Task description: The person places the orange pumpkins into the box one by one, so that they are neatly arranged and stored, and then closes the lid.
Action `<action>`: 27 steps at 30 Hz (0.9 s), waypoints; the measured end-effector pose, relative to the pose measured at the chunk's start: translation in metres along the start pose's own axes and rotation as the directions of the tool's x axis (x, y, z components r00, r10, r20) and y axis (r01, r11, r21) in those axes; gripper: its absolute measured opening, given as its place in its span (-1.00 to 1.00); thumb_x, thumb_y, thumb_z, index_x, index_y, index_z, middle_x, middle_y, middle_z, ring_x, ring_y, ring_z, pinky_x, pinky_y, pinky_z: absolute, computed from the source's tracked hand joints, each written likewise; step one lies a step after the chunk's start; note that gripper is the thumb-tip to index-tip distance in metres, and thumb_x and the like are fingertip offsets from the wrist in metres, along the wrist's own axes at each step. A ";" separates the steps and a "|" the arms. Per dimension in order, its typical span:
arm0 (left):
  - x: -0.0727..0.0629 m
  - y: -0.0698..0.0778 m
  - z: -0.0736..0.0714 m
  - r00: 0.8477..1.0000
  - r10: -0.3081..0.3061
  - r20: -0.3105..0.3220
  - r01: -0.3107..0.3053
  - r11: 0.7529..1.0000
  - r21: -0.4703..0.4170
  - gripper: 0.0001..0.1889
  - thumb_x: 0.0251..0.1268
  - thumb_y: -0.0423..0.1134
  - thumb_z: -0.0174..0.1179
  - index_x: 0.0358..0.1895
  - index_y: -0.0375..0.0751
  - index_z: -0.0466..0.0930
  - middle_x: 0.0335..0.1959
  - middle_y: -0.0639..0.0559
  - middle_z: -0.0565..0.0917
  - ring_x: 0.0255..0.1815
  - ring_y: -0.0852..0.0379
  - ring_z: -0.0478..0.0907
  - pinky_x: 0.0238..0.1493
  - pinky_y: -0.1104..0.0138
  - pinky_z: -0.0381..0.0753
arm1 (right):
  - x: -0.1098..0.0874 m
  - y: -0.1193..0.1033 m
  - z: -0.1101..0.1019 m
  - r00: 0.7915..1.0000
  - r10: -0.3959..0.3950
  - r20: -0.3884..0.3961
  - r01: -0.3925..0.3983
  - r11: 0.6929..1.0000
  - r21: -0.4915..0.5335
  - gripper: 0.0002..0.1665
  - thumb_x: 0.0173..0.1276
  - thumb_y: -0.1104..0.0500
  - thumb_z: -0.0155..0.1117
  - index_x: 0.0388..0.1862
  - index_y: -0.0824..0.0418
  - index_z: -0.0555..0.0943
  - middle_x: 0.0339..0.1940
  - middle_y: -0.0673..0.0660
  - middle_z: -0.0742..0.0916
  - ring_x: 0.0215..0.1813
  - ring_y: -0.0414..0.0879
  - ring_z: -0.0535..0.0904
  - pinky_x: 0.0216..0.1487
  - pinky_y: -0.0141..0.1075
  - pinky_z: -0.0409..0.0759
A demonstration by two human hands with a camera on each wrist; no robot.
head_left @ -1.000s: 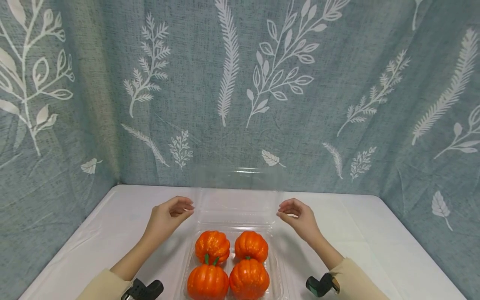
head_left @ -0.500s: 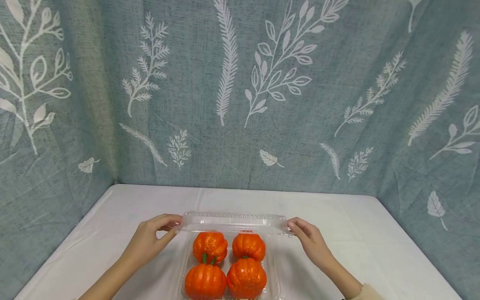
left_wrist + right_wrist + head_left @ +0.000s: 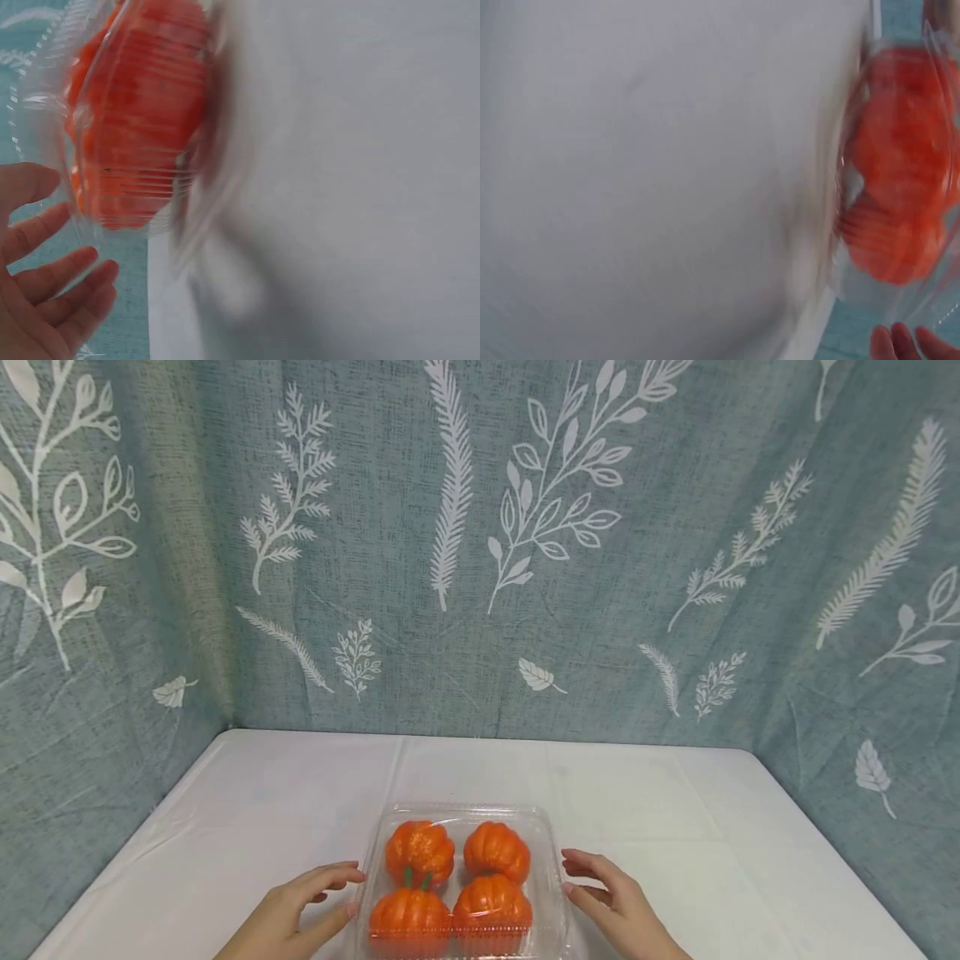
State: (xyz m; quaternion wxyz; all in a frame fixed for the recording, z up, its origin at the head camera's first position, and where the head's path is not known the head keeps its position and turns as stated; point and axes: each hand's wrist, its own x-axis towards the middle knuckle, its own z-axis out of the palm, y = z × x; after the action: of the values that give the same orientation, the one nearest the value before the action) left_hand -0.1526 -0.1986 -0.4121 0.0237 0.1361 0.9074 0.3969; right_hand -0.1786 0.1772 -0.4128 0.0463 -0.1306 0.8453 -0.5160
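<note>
A clear plastic clamshell box (image 3: 555,902) stands at the near middle of the table, with several orange toy pumpkins (image 3: 491,906) inside. Its lid lies over the pumpkins; whether the rim is fully pressed down cannot be seen. My left hand (image 3: 300,910) is at the box's left side, fingers loosely spread. In the left wrist view that hand (image 3: 52,277) has its fingertips close to the lid's edge, and contact is unclear. At the right side my right hand (image 3: 615,902) has relaxed, slightly bent fingers. Only fingertips (image 3: 904,341) show in the blurred right wrist view.
A white cloth covers the table (image 3: 660,827), on both sides of the box and behind it. Blue-green curtains (image 3: 420,635) with white leaf prints hang along the back and both sides.
The lid, upright at the back a second ago, has swung toward me and down over the pumpkins. Both hands held its sides midway, then came nearer and let go.
</note>
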 end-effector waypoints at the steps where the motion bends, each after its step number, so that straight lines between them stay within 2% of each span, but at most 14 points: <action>1: -0.001 -0.002 0.001 0.999 -0.020 0.026 0.020 1.000 -0.007 -0.62 0.25 -0.02 0.14 0.05 -0.13 0.51 0.07 -0.14 0.55 -0.11 -0.02 0.56 -0.19 0.13 0.59 | -0.002 0.002 0.000 0.999 0.015 0.031 -0.016 1.000 0.015 -0.43 0.35 0.07 0.15 0.21 0.39 0.37 0.07 0.22 0.57 0.10 0.10 0.49 -0.02 -0.32 0.55; 5: -0.006 -0.007 0.005 0.996 -0.042 0.084 0.046 0.998 -0.043 -0.56 0.24 -0.03 0.15 0.12 -0.16 0.45 0.06 -0.13 0.55 -0.15 0.09 0.56 -0.19 0.23 0.60 | -0.007 0.006 -0.002 0.987 0.080 0.139 -0.086 0.996 0.037 -0.38 0.38 0.07 0.09 0.24 0.49 0.30 -0.02 0.19 0.61 0.03 0.04 0.52 0.01 -0.15 0.54; 8: -0.008 -0.010 0.006 0.991 -0.042 0.128 0.058 0.991 -0.121 -0.53 0.26 -0.07 0.14 0.18 -0.19 0.39 0.09 -0.17 0.53 -0.14 0.12 0.55 -0.19 0.34 0.56 | -0.009 0.008 -0.004 0.971 0.136 0.196 -0.147 0.988 0.043 -0.39 0.37 0.05 0.08 0.22 0.48 0.33 -0.09 0.13 0.64 -0.01 0.00 0.53 0.04 -0.01 0.50; 11: -0.008 -0.013 0.006 0.981 -0.051 0.185 0.095 0.967 -0.238 -0.47 0.24 -0.13 0.18 0.22 -0.26 0.31 0.13 -0.28 0.47 -0.08 0.00 0.53 -0.16 0.33 0.54 | -0.010 0.009 -0.006 0.950 0.175 0.257 -0.200 0.977 0.073 -0.43 0.37 0.07 0.06 0.18 0.47 0.37 -0.12 0.12 0.65 -0.05 -0.04 0.54 0.03 0.00 0.50; 13: -0.007 -0.014 0.007 0.975 -0.054 0.217 0.122 0.943 -0.309 -0.44 0.22 -0.15 0.19 0.22 -0.31 0.26 0.12 -0.32 0.45 -0.05 -0.06 0.50 -0.15 0.31 0.54 | -0.010 0.010 -0.007 0.935 0.190 0.299 -0.228 0.969 0.098 -0.48 0.36 0.10 0.04 0.14 0.47 0.40 -0.14 0.11 0.66 -0.10 -0.08 0.54 0.00 -0.10 0.54; 15: -0.006 -0.017 0.008 0.968 -0.051 0.247 0.147 0.910 -0.388 -0.42 0.21 -0.20 0.20 0.22 -0.36 0.20 0.05 -0.30 0.47 -0.07 -0.06 0.50 -0.13 0.26 0.55 | -0.010 0.011 -0.008 0.926 0.180 0.331 -0.231 0.966 0.121 -0.53 0.36 0.13 0.01 0.09 0.48 0.43 -0.14 0.13 0.66 -0.14 -0.08 0.54 -0.05 -0.18 0.57; 17: -0.004 -0.020 0.008 0.961 -0.024 0.275 0.153 0.876 -0.458 -0.41 0.23 -0.23 0.17 0.22 -0.40 0.12 -0.05 -0.20 0.50 -0.11 -0.01 0.50 -0.15 0.31 0.55 | -0.010 0.014 -0.009 0.920 0.162 0.356 -0.225 0.964 0.142 -0.56 0.38 0.14 0.00 0.04 0.49 0.46 -0.15 0.13 0.66 -0.16 -0.10 0.54 -0.09 -0.26 0.57; 19: -0.003 -0.022 0.009 0.951 0.006 0.309 0.172 0.819 -0.547 -0.39 0.25 -0.28 0.09 0.22 -0.46 -0.02 -0.14 -0.09 0.51 -0.18 0.07 0.51 -0.20 0.34 0.54 | -0.009 0.016 -0.009 0.914 0.156 0.375 -0.228 0.961 0.155 -0.59 0.38 0.14 -0.01 -0.01 0.46 0.49 -0.16 0.11 0.66 -0.18 -0.11 0.54 -0.12 -0.30 0.57; 21: -0.004 -0.023 0.010 0.938 0.012 0.346 0.213 0.768 -0.604 -0.44 0.26 -0.31 0.04 0.15 -0.49 -0.07 -0.26 -0.04 0.52 -0.31 0.13 0.51 -0.31 0.38 0.54 | -0.008 0.018 -0.010 0.912 0.144 0.385 -0.220 0.962 0.160 -0.61 0.38 0.13 -0.02 -0.04 0.45 0.51 -0.19 0.10 0.66 -0.19 -0.13 0.54 -0.15 -0.34 0.57; 24: -0.006 -0.022 0.012 0.909 0.020 0.416 0.288 0.691 -0.663 -0.65 0.30 -0.30 -0.02 0.01 -0.41 0.10 -0.43 0.03 0.52 -0.50 0.25 0.48 -0.49 0.46 0.49 | -0.008 0.019 -0.011 0.910 0.138 0.391 -0.213 0.965 0.155 -0.61 0.38 0.11 -0.02 -0.08 0.42 0.53 -0.22 0.07 0.66 -0.21 -0.15 0.53 -0.16 -0.35 0.56; 26: -0.008 -0.022 0.013 0.889 0.047 0.456 0.314 0.663 -0.680 -0.83 0.35 -0.28 -0.06 -0.15 -0.34 0.29 -0.52 0.08 0.49 -0.57 0.31 0.45 -0.56 0.52 0.44 | -0.007 0.020 -0.011 0.910 0.134 0.392 -0.208 0.966 0.153 -0.61 0.38 0.11 -0.02 -0.08 0.43 0.53 -0.23 0.06 0.66 -0.20 -0.16 0.53 -0.14 -0.33 0.57; 27: -0.008 -0.022 0.013 0.877 0.083 0.473 0.312 0.650 -0.693 -0.85 0.37 -0.27 -0.09 -0.21 -0.31 0.36 -0.54 0.11 0.47 -0.59 0.35 0.44 -0.57 0.55 0.42 | -0.007 0.019 -0.011 0.910 0.131 0.393 -0.205 0.967 0.154 -0.61 0.38 0.11 -0.02 -0.08 0.43 0.53 -0.22 0.06 0.66 -0.20 -0.16 0.53 -0.14 -0.33 0.57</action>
State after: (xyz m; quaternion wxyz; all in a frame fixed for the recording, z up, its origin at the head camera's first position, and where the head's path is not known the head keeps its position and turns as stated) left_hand -0.1483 -0.2059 -0.4378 0.3198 0.1449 0.6345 0.6886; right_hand -0.1775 0.1970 -0.4254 0.2657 -0.1494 0.7748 -0.5539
